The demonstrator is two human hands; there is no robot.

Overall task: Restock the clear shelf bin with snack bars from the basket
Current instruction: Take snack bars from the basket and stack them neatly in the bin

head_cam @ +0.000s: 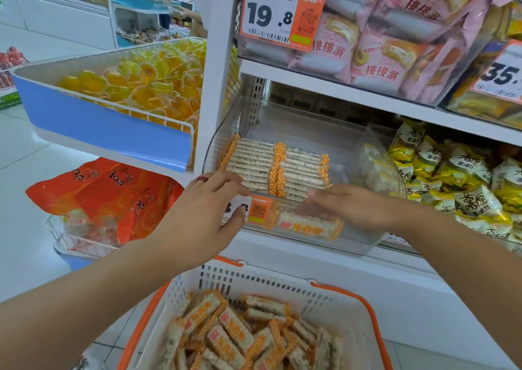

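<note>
The clear shelf bin [313,128] sits on the middle shelf with two neat rows of snack bars [254,160] in white wrappers with orange checked ends. One more bar [308,227] lies crosswise against the bin's front wall. My left hand [203,214] reaches over the front rim, fingers straight on the nearest bars and thumb on the orange price label [258,210]. My right hand [350,206] reaches in from the right, its straight fingers blurred behind the clear wall and touching the front bars. Below stands the white basket [254,280] with orange handles, holding several loose bars [234,338].
A blue-fronted tray of yellow jelly cups [135,87] juts out at the left, with orange bags [107,197] in a wire rack under it. Pink cake packs [395,31] fill the shelf above. Yellow snack bags [457,177] fill the bin to the right.
</note>
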